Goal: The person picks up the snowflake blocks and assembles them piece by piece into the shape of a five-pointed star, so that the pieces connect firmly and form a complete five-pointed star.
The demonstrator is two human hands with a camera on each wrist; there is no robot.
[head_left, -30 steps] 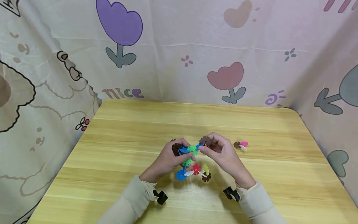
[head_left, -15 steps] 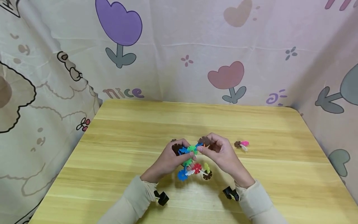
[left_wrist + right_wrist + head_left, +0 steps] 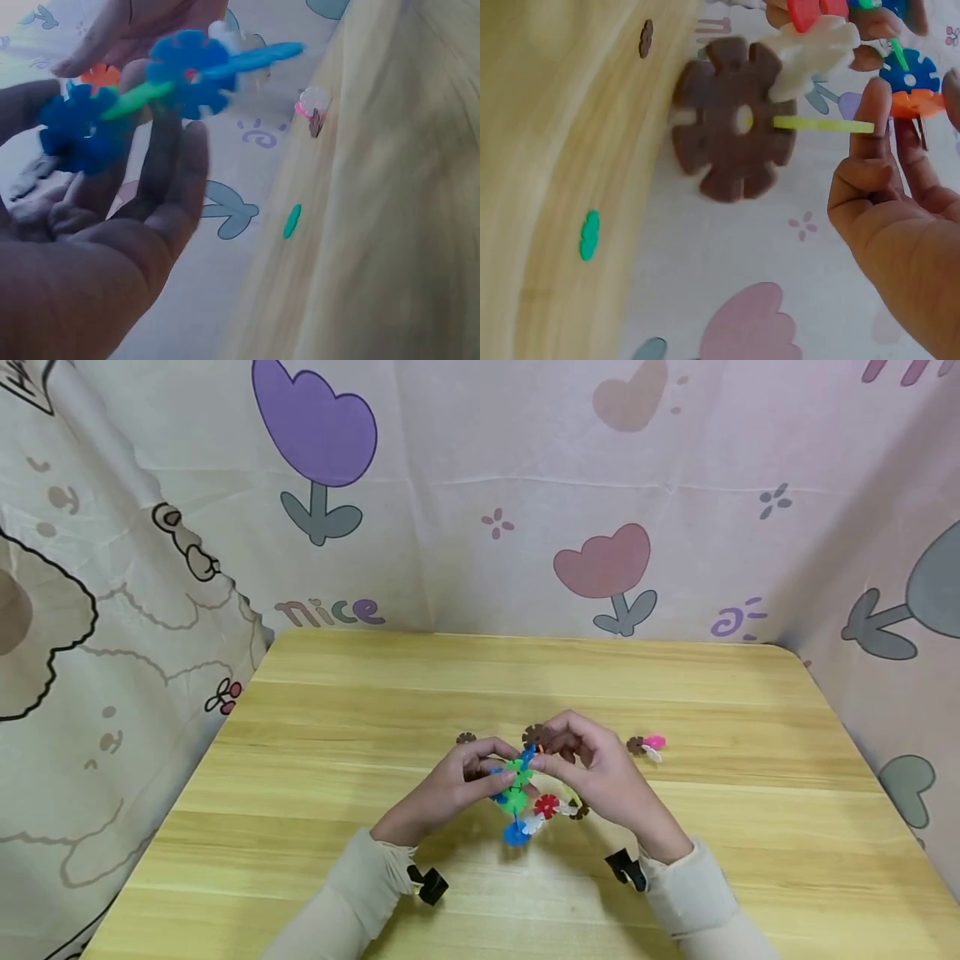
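Observation:
A chain of slotted plastic snowflake discs hangs between both hands above the table. My left hand [image 3: 453, 785] pinches it at the green discs [image 3: 514, 799]. My right hand [image 3: 600, 768] pinches the part with a blue disc [image 3: 911, 75], an orange disc [image 3: 916, 102] and a brown disc [image 3: 536, 735]. From the lower end of the green discs, the chain runs through a blue disc [image 3: 516, 834], white discs [image 3: 533, 823] and a red disc [image 3: 547, 807]. In the right wrist view a yellow disc [image 3: 821, 125], edge-on, joins a large brown disc [image 3: 731, 120]. Fingers hide some joints.
A brown disc [image 3: 466, 737] lies on the wooden table [image 3: 360, 693] beyond my left hand. To the right lies a small group of brown, pink [image 3: 655, 742] and white discs. A green disc [image 3: 589, 235] on the table shows in both wrist views. Patterned cloth hangs behind and beside the table.
The chain has turned in my hands: its lower blue and red discs have swung right, while the upper brown disc has shifted left. The dark disc beside my left hand no longer shows.

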